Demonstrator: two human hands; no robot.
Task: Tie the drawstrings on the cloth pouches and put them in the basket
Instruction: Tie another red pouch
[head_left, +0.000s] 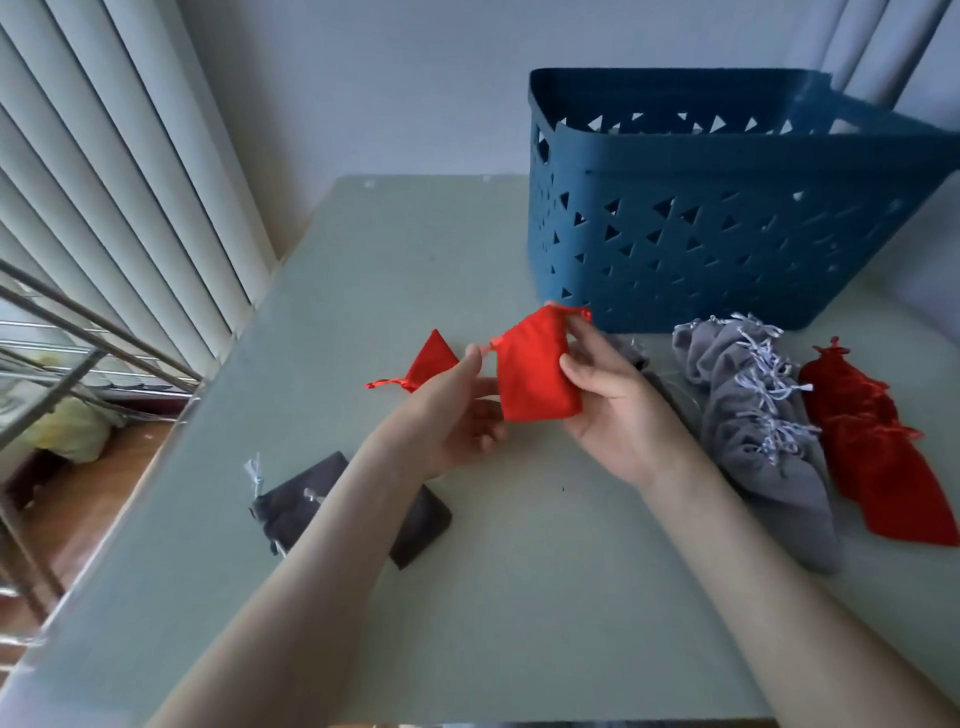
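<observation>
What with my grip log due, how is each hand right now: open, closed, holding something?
Left hand: closed, pinching the drawstring of the red pouch.
Right hand: closed, holding the red pouch.

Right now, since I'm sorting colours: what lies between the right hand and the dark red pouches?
The grey pouch pile lies there, shown by the head view.

Basket (727, 249) mouth looks unobstructed; grey pouches (748, 415), red pouches (872, 467) crowd table (519, 571) right; dark pouches (291, 504) left.
</observation>
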